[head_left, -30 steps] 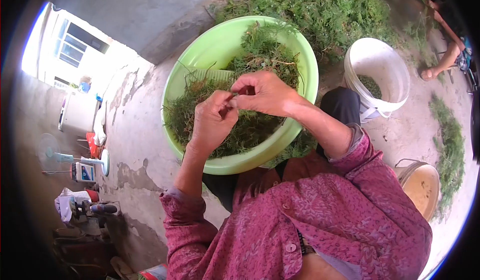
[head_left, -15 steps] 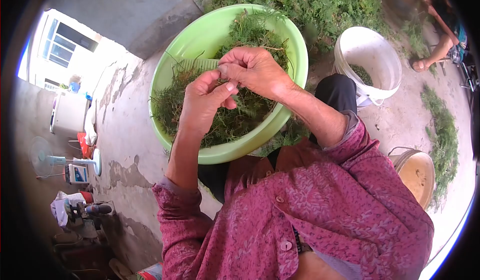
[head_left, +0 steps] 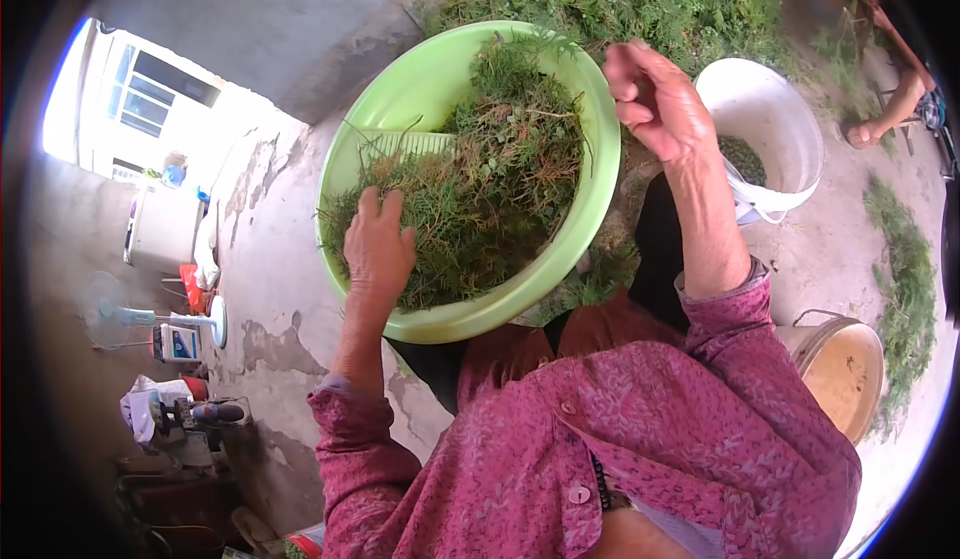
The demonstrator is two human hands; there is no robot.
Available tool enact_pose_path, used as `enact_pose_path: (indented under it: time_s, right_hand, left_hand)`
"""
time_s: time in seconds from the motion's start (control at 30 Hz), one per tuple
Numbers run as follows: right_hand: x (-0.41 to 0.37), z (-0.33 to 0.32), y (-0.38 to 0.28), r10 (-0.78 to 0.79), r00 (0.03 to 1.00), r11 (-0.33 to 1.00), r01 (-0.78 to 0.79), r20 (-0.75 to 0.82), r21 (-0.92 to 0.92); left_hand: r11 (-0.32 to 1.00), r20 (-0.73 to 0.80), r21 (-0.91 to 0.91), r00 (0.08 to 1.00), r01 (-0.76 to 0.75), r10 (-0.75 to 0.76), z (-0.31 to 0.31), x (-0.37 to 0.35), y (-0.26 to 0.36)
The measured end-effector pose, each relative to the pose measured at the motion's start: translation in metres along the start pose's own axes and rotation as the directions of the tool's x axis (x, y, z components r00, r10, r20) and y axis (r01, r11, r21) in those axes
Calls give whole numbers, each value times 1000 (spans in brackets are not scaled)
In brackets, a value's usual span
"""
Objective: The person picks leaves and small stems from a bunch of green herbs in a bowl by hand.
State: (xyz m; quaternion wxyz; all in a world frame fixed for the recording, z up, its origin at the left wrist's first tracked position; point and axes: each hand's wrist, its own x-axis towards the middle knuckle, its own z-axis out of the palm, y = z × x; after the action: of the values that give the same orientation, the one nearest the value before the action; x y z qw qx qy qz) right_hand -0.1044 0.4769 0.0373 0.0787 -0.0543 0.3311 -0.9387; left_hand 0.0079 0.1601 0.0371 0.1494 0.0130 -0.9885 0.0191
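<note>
My left hand (head_left: 380,251) rests over the cut green sprigs (head_left: 520,129) in a light green basin (head_left: 480,314), fingers apart and touching the feathery stems. Just beyond the basin's right rim, my right hand (head_left: 662,104) is raised with its fingers curled in; the fingertips are slightly blurred, and whatever they hold is hidden. A ribbed panel (head_left: 405,144) stands inside the basin, partly covered by the sprigs. Right of my right hand is a white bucket (head_left: 775,124) with small green bits (head_left: 742,161) at its bottom.
A large heap of green branches (head_left: 640,9) lies behind the basin. A tan bucket (head_left: 840,379) is at right, near more greenery (head_left: 900,289). Another person's leg (head_left: 895,119) shows at the upper right. A fan (head_left: 150,316) is on the left.
My hands have parted from a pinch together above the basin. The left went down onto the sprigs; the right moved right, past the rim toward the white bucket.
</note>
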Motion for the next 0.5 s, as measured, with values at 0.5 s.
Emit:
enact_pose_path:
  time_s: [0.5]
  right_hand:
    - [-22, -31, 13, 50, 999, 999, -50, 18, 13]
  left_hand:
    - [991, 165, -116, 983, -68, 87, 88, 52, 52]
